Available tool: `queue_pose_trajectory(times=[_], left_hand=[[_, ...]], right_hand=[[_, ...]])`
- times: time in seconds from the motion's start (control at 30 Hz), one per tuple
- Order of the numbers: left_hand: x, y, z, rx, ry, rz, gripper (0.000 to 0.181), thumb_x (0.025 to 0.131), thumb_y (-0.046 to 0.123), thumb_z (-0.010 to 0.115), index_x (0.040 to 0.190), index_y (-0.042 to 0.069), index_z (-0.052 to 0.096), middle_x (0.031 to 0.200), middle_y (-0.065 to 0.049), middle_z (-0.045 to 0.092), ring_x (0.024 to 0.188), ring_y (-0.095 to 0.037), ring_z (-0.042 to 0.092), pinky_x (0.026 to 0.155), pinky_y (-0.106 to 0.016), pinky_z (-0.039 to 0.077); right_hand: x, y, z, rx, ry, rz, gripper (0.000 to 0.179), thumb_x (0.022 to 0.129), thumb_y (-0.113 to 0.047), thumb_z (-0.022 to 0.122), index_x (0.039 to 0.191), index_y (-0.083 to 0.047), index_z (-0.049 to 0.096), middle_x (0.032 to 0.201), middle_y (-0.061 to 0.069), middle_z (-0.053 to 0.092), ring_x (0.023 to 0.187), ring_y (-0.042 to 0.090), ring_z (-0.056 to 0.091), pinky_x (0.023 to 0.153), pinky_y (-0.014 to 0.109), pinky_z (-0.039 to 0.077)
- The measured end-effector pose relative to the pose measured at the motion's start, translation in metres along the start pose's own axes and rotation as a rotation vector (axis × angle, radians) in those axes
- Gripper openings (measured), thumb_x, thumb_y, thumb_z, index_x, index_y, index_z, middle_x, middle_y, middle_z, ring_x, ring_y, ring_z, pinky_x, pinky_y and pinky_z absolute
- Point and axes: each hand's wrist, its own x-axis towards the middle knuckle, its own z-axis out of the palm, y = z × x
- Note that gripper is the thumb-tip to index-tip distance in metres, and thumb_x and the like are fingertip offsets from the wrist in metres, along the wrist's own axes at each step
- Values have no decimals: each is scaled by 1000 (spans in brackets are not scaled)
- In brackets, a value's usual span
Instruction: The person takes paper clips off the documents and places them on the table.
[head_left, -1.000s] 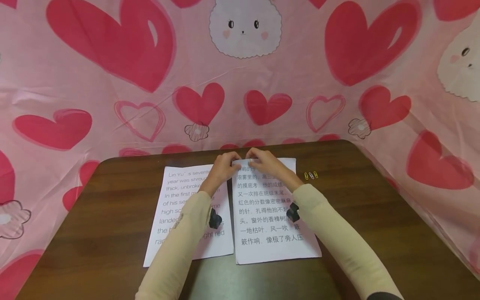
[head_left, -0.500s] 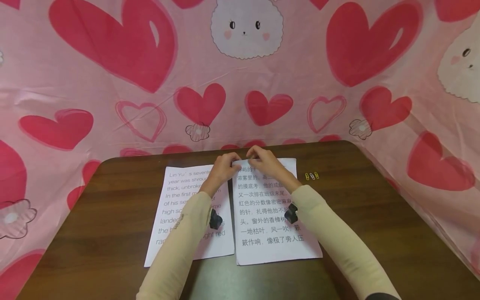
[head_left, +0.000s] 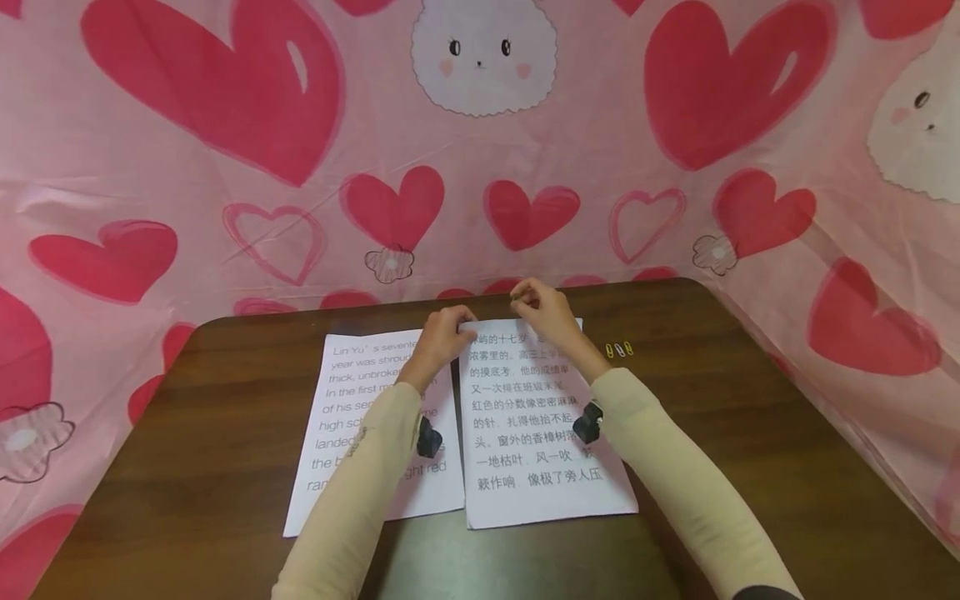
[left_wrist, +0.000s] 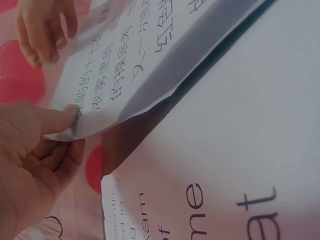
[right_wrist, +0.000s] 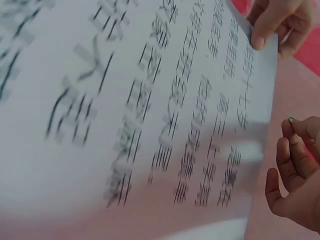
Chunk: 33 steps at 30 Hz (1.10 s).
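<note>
My left hand (head_left: 441, 340) pinches the upper left corner of the paper with Chinese text (head_left: 525, 417), thumb on top and curled fingers beneath. In the left wrist view that corner (left_wrist: 65, 131) is raised. My right hand (head_left: 549, 317) is just above the paper's top edge, apart from my left. Between its thumb and index finger it pinches a tiny green paper clip (right_wrist: 291, 120); only a small loop of it shows in the right wrist view. Left of this paper lies the paper with English text (head_left: 352, 433), partly hidden under my left forearm.
Several paper clips (head_left: 619, 350), yellow and white, lie in a row on the brown table (head_left: 720, 433), right of the papers. A pink cloth with red hearts (head_left: 465, 150) hangs behind the table and along its sides.
My right hand has moved right and slightly up, away from my left hand and the paper's corner. My left hand keeps its hold on the corner. The head view has shifted slightly.
</note>
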Motion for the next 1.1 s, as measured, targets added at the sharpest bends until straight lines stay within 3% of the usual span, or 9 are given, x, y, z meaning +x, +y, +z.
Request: queue_pose_trajectory(times=[0.2,0.33,0.5,0.63,0.87,1.1], left_hand=[[0,-7,-5,9,16,-51,21,94,11,67,115,7,70,116,-14,71,100,-28,62,97,-42,51],[0,-11,-4,14,10,-57,20,94,11,66,114,7,70,117,-14,71,101,-29,62,98,-42,51],[2,-12,-4,70,3,-35,21,94,10,66,114,6,70,119,-15,72,103,-29,64,100,-43,51],[2,-14,-10,101,1,-28,22,95,9,65,115,4,69,120,-15,71,104,-29,64,101,-43,51],[2,-22,-15,120,9,-49,22,95,10,65,116,4,69,119,-16,72,100,-30,62,97,-43,51],[-1,-22,-14,111,20,-76,23,94,9,66,116,4,68,118,-17,71,100,-31,62,95,-42,50]], right_hand=[[-5,19,-26,-74,15,-14,19,94,-12,68,111,-5,71,103,15,76,94,27,71,83,33,49],[-16,43,-55,-164,0,37,20,95,-16,68,112,-8,73,105,15,75,93,27,68,81,33,50],[-36,73,-100,-262,-42,100,22,96,-18,67,113,-6,73,107,19,75,98,33,69,86,45,53],[-46,92,-125,-328,-82,143,21,95,-17,67,111,-4,74,108,21,74,102,37,67,93,52,50],[-48,104,-129,-362,-216,178,20,94,-15,67,108,-3,74,108,20,74,102,35,64,93,53,48],[-45,106,-122,-399,-224,145,18,92,-9,68,105,2,73,103,21,74,94,33,65,84,46,50]])
